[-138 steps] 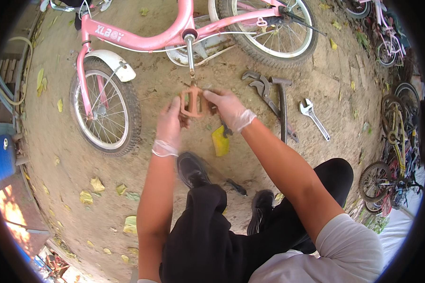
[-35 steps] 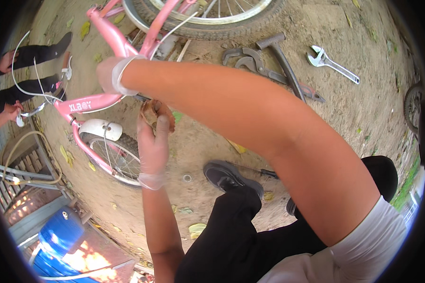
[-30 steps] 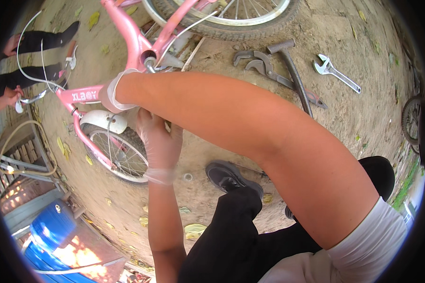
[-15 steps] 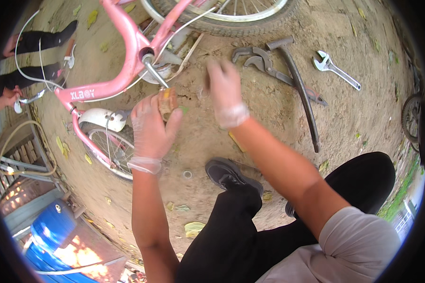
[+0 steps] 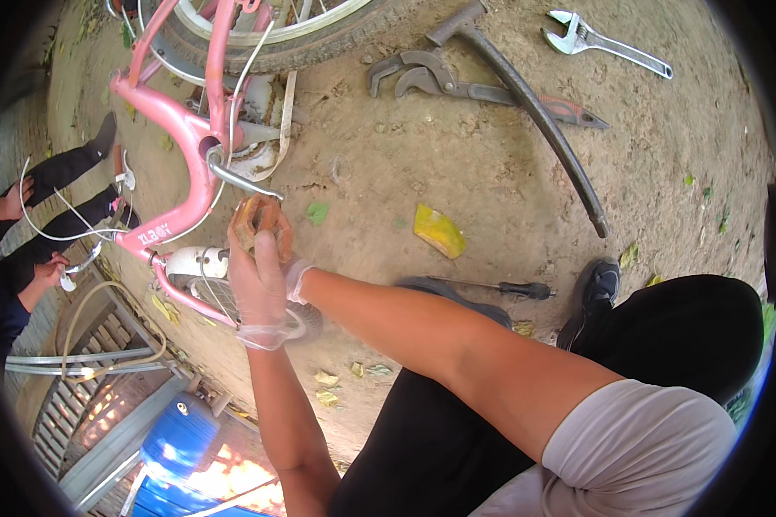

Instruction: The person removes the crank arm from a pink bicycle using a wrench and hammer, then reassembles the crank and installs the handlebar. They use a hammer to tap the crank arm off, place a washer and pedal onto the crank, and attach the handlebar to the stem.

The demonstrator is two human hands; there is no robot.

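A pink bicycle (image 5: 194,172) lies on its side on the dirt, with a silver crank arm (image 5: 246,183) sticking out toward me. At the crank's end is an orange-brown pedal (image 5: 270,217). My left hand (image 5: 260,289), in a thin clear glove, is closed round the pedal, its thumb lying along the near side. Behind it reaches my right hand (image 5: 297,277), gloved too. Only its wrist and glove edge show clearly; its fingers are hidden behind my left hand and the pedal.
A hammer (image 5: 535,108) lies across large hooked-jaw pliers (image 5: 470,90), with an adjustable wrench (image 5: 608,45) farther right. A screwdriver (image 5: 526,289) rests by my shoe. At the left, another person's hands (image 5: 52,269) are by the handlebar. A blue barrel (image 5: 179,435) stands lower left.
My right hand has moved left from above the bare ground to the pedal, behind my left hand. The view has shifted, uncovering the screwdriver and a yellow leaf.
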